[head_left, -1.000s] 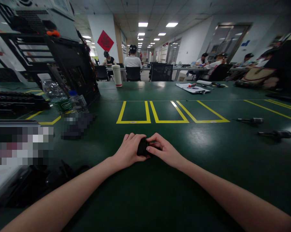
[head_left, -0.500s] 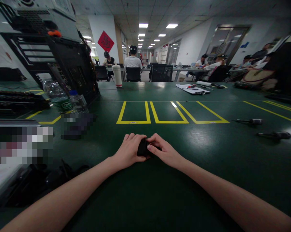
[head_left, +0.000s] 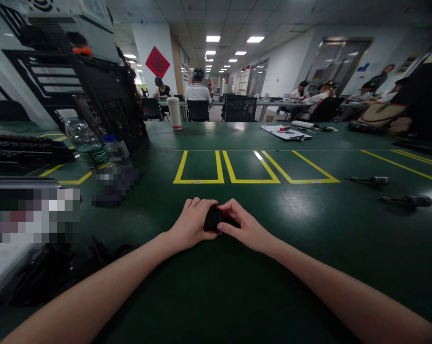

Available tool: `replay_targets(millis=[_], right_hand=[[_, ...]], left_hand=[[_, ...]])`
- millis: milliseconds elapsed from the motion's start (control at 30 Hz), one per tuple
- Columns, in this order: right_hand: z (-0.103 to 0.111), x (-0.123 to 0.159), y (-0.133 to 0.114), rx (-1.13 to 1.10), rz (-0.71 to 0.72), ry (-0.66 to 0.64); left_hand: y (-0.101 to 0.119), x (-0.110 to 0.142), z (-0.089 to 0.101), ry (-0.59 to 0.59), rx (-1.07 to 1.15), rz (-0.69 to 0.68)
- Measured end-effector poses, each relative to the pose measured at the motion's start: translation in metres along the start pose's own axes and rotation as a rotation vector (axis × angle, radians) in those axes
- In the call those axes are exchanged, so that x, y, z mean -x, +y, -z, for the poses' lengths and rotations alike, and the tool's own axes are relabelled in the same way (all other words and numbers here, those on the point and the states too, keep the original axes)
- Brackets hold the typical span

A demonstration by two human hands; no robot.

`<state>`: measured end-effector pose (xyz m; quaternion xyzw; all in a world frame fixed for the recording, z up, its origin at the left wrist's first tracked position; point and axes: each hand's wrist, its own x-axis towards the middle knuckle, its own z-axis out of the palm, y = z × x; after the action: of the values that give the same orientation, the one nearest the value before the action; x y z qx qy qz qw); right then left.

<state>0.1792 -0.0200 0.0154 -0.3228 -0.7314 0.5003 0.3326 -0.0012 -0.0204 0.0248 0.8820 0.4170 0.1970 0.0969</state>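
Note:
A small black block-like object (head_left: 211, 220) sits between my hands just above or on the green table (head_left: 216, 286); its exact kind does not show. My left hand (head_left: 192, 220) is wrapped round its left side, thumb at the near edge and fingers over the far edge. From the right, my right hand (head_left: 243, 224) pinches the object's right edge, with the thumb on the near side and the index finger at the far corner. The fingers partly hide the object's ends.
Yellow tape outlines (head_left: 201, 181) mark the table beyond my hands. Two screwdrivers (head_left: 409, 200) lie at right. A clipboard (head_left: 286, 132) and a white tumbler (head_left: 174, 113) stand farther back. Plastic bottles (head_left: 83, 138) and an open computer case (head_left: 108, 105) are at left. People sit at distant desks.
My right thumb has shifted slightly toward me along the object's right edge, and more of the black surface shows. The left hand has stayed in place.

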Motion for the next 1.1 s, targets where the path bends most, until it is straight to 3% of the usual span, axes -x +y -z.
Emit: replay_targets(millis=[333,500,767,1100], right_hand=[[-0.002,-0.004,0.005,0.052,-0.060,0.047],[-0.001,0.000,0.004,0.061,-0.004,-0.004],[-0.002,-0.002,0.005,0.047,0.017,0.084],[-0.001,0.000,0.005,0.082,-0.004,0.014]], left_hand=[[-0.004,-0.002,-0.006,0.028,-0.025,-0.001],[-0.006,-0.001,-0.007,0.029,-0.021,-0.010],[-0.010,-0.002,-0.016,0.089,-0.015,-0.025],[-0.005,-0.001,-0.006,0.029,0.007,-0.026]])
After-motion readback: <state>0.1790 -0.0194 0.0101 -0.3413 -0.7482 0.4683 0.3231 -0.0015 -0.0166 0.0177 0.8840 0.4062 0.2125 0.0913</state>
